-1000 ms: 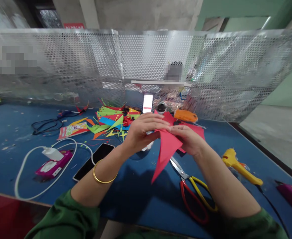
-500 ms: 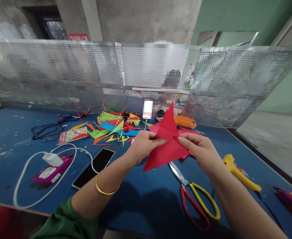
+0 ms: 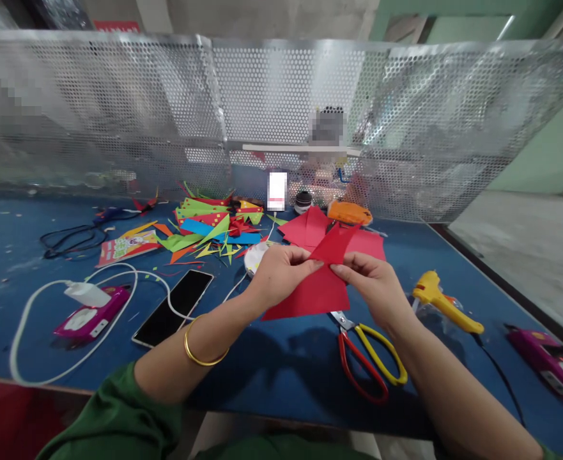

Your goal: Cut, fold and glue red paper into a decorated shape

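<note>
A folded red paper (image 3: 317,291) is held up over the middle of the table, between my two hands. My left hand (image 3: 284,275) pinches its left side between thumb and fingers. On the right side, my right hand (image 3: 370,278) pinches it near the middle. Narrow points of the paper stick up above my thumbs. Behind it lie more red sheets (image 3: 305,227) on the table. Scissors (image 3: 365,354) with one red and one yellow handle rest below my right hand, their blades partly hidden under the paper.
A black phone (image 3: 176,306), a white cable and a purple power strip (image 3: 94,316) lie at left. Coloured paper scraps (image 3: 209,230) are heaped behind. A yellow glue gun (image 3: 444,303) and another purple strip (image 3: 549,367) are at right. A perforated metal screen (image 3: 281,83) closes the back.
The red paper has been turned and folded further; its single tall point now shows as shorter, slanted points. The view has tipped downward, showing more of the table's front.
</note>
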A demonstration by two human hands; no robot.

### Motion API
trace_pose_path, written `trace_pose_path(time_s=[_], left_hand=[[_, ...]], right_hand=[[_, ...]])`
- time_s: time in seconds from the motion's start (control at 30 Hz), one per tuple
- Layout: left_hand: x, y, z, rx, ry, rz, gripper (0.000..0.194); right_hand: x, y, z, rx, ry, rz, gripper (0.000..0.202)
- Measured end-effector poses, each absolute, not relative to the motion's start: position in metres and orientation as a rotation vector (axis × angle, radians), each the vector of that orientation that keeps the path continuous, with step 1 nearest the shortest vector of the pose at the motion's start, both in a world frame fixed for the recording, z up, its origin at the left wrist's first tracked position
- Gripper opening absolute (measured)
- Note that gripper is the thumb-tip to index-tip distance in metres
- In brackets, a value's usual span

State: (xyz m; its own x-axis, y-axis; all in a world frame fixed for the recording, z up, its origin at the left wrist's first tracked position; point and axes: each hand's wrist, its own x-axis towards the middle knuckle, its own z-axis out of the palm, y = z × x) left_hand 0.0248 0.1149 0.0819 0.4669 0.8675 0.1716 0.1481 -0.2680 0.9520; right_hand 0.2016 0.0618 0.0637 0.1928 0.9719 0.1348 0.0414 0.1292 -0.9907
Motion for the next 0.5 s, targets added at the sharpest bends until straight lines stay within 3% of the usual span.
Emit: trace_pose_path(time_s=[0.17,0.37,0.5], left_hand=[[0.027,0.117,0.078,1.949,0.817,0.738,0.040],[0.033,0.114,0.075,1.896,0.810,0.663,0.025],[0.037,0.109,0.072,1.803,0.831,0.716,0.027]], right_hand=[[0.205,0.063,0.063,-1.211,-1.137,0.794,0.032],[0.205,0.063,0.058,-1.259,-1.096,0.728,0.039],[0.203,0.063,0.056,-1.253,-1.125,0.718,0.040]])
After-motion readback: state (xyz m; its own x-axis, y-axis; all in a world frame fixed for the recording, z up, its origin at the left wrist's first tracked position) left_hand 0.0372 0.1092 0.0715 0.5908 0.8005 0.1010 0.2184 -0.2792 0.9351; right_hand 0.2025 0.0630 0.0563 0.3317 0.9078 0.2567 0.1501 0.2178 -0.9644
